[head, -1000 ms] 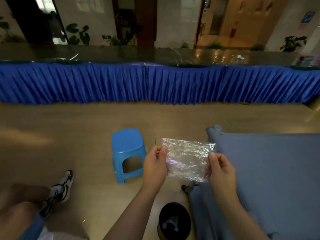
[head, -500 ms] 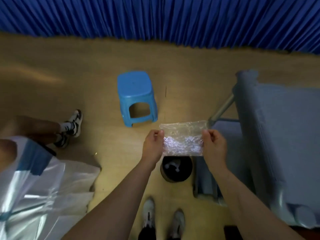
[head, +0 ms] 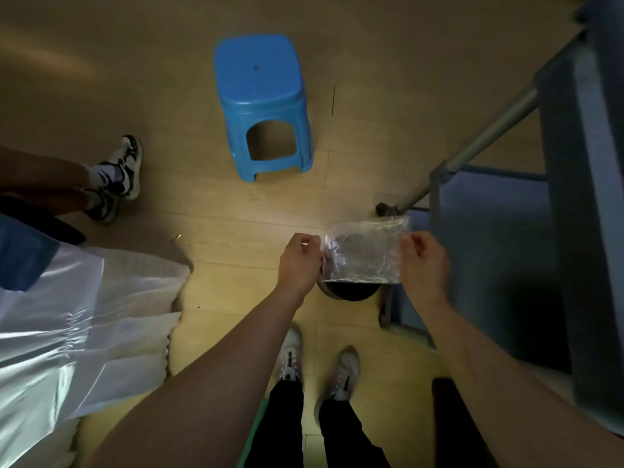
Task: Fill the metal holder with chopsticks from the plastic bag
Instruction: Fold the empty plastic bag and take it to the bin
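1. Centre-right of the frame: the left hand pinches the left edge of a clear plastic bag, fingers curled on the film.
2. The right hand pinches the opposite edge, so the bag hangs stretched flat between the two, likely to keep it from crumpling.
3. The bag looks crinkled and see-through, and I can make out no chopsticks in it; it reads as empty, or nearly so.
4. Directly beneath the bag, partly hidden by it, sits a dark round bin on the floor. Holding the bag right over it suggests the wrapper is about to be dropped in as waste.
5. The metal holder is nowhere in view, and no chopsticks show either, so how full the holder is cannot be judged.
6. At right, a blue-covered desk with a grey metal leg stands just beside the hands.
7. Upper middle: a blue plastic stool, well apart from the bag.
8. Left edge: another person's sneakers and a large white plastic sack.
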Motion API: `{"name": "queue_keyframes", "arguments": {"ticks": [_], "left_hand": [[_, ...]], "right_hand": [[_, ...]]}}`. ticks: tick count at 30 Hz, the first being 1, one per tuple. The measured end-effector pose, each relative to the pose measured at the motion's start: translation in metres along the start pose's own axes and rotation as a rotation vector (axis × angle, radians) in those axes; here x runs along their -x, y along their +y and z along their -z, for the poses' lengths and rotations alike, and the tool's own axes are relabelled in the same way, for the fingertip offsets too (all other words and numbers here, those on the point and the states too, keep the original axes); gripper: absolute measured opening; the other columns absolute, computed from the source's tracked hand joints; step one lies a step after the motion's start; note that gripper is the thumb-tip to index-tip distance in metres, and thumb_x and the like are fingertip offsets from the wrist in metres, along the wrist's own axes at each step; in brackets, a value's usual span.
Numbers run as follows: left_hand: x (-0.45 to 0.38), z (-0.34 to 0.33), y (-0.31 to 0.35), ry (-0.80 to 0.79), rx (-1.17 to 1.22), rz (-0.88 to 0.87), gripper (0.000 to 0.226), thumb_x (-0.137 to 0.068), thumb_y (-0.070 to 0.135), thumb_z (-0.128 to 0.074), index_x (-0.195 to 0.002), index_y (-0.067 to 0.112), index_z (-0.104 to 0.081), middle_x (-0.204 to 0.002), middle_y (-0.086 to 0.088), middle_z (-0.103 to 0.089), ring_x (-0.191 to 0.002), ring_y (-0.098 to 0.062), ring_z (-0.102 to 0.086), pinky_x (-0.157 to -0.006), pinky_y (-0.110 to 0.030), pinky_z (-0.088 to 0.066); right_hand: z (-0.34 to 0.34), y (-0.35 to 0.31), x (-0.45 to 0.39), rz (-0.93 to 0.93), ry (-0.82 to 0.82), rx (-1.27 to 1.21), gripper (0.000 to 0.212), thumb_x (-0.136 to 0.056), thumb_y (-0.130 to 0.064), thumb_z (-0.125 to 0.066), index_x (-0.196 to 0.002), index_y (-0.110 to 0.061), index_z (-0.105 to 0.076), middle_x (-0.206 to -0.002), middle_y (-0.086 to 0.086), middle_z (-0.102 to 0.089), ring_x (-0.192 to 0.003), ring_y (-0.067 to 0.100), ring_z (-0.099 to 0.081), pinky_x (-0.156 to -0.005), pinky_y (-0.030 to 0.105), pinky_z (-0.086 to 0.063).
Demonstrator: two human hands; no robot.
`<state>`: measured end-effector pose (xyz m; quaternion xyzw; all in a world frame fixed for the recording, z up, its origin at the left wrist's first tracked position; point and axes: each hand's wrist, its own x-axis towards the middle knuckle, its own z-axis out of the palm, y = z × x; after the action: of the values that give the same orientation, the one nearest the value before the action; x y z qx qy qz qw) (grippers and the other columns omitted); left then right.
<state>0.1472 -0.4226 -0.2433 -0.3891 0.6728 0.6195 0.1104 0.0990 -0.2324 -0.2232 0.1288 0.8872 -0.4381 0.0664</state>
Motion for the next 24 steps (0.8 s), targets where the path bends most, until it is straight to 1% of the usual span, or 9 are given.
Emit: {"name": "queue_keyframes", "arguments": {"ticks": [2, 3, 5, 7, 9, 12, 16, 20, 24], "left_hand": [[-0.009, -0.004, -0.019, 0.004, -0.026, 0.040, 0.021, -0.102, 0.036, -0.051, -0.109, 0.018, -0.059, -0.108, -0.014, -0.069, -0.096, -0.035, -0.068, -0.086, -0.052, -0.057], [-0.013, -0.006, -0.029, 0.002, -0.038, 0.052, 0.021, -0.103, 0.035, -0.051, -0.110, 0.018, -0.059, -0.109, -0.015, -0.069, -0.096, -0.035, -0.068, -0.087, -0.052, -0.057], [-0.020, -0.011, -0.052, -0.011, -0.051, 0.077, 0.021, -0.104, 0.033, -0.050, -0.111, 0.015, -0.059, -0.108, -0.017, -0.069, -0.087, -0.029, -0.067, -0.080, -0.044, -0.057], [-0.024, -0.015, -0.078, -0.028, -0.054, 0.115, 0.023, -0.105, 0.030, -0.050, -0.112, 0.011, -0.060, -0.105, -0.018, -0.071, -0.080, -0.025, -0.065, -0.071, -0.039, -0.054], [-0.029, -0.022, -0.106, -0.048, -0.063, 0.157, 0.022, -0.105, 0.028, -0.050, -0.110, 0.010, -0.061, -0.099, -0.018, -0.073, -0.076, -0.025, -0.065, -0.068, -0.037, -0.052], [-0.039, -0.033, -0.145, -0.080, -0.066, 0.205, 0.020, -0.104, 0.024, -0.051, -0.107, 0.008, -0.063, -0.090, -0.017, -0.074, -0.070, -0.025, -0.066, -0.066, -0.036, -0.050], [-0.064, -0.053, -0.190, -0.112, -0.065, 0.224, 0.017, -0.104, 0.020, -0.051, -0.102, 0.009, -0.064, -0.081, -0.013, -0.073, -0.065, -0.024, -0.065, -0.061, -0.031, -0.047], [-0.098, -0.071, -0.211, -0.132, -0.065, 0.217, 0.016, -0.104, 0.019, -0.050, -0.094, 0.016, -0.063, -0.079, -0.011, -0.073, -0.064, -0.024, -0.064, -0.062, -0.034, -0.047], [-0.140, -0.086, -0.221, -0.144, -0.071, 0.136, 0.016, -0.104, 0.019, -0.049, -0.102, 0.010, -0.063, -0.079, -0.011, -0.071, -0.066, -0.025, -0.065, -0.065, -0.037, -0.047]], "right_hand": [[-0.009, 0.017, -0.005, -0.019, 0.005, 0.042, 0.023, -0.101, -0.030, -0.056, -0.081, -0.020, -0.058, -0.069, -0.012, -0.057, -0.062, 0.001, -0.051, -0.050, 0.011, -0.034], [-0.014, 0.028, -0.008, -0.020, 0.006, 0.061, 0.022, -0.102, -0.030, -0.056, -0.082, -0.020, -0.058, -0.069, -0.012, -0.057, -0.062, 0.000, -0.052, -0.049, 0.011, -0.034], [-0.024, 0.051, -0.013, -0.027, -0.003, 0.092, 0.021, -0.102, -0.029, -0.056, -0.083, -0.020, -0.058, -0.070, -0.012, -0.057, -0.062, -0.001, -0.052, -0.049, 0.012, -0.035], [-0.033, 0.074, -0.017, -0.034, -0.005, 0.141, 0.019, -0.102, -0.027, -0.055, -0.086, -0.018, -0.058, -0.070, -0.010, -0.057, -0.062, 0.001, -0.052, -0.050, 0.018, -0.037], [-0.045, 0.096, -0.025, -0.069, -0.006, 0.203, 0.019, -0.102, -0.026, -0.054, -0.089, -0.014, -0.061, -0.074, -0.002, -0.061, -0.064, 0.011, -0.056, -0.051, 0.028, -0.042], [-0.067, 0.126, -0.040, -0.133, -0.031, 0.269, 0.023, -0.101, -0.024, -0.053, -0.098, -0.006, -0.066, -0.086, 0.010, -0.066, -0.079, 0.028, -0.064, -0.065, 0.043, -0.055], [-0.103, 0.166, -0.064, -0.156, -0.074, 0.332, 0.025, -0.102, -0.028, -0.052, -0.099, -0.007, -0.065, -0.093, 0.017, -0.069, -0.087, 0.035, -0.066, -0.074, 0.054, -0.057], [-0.138, 0.195, -0.084, -0.107, -0.110, 0.404, 0.024, -0.102, -0.028, -0.053, -0.095, -0.007, -0.065, -0.093, 0.016, -0.069, -0.089, 0.036, -0.065, -0.075, 0.054, -0.057], [-0.171, 0.226, -0.097, -0.033, -0.165, 0.525, 0.026, -0.103, -0.028, -0.053, -0.092, -0.007, -0.064, -0.089, 0.014, -0.068, -0.085, 0.033, -0.065, -0.070, 0.046, -0.056]]}}
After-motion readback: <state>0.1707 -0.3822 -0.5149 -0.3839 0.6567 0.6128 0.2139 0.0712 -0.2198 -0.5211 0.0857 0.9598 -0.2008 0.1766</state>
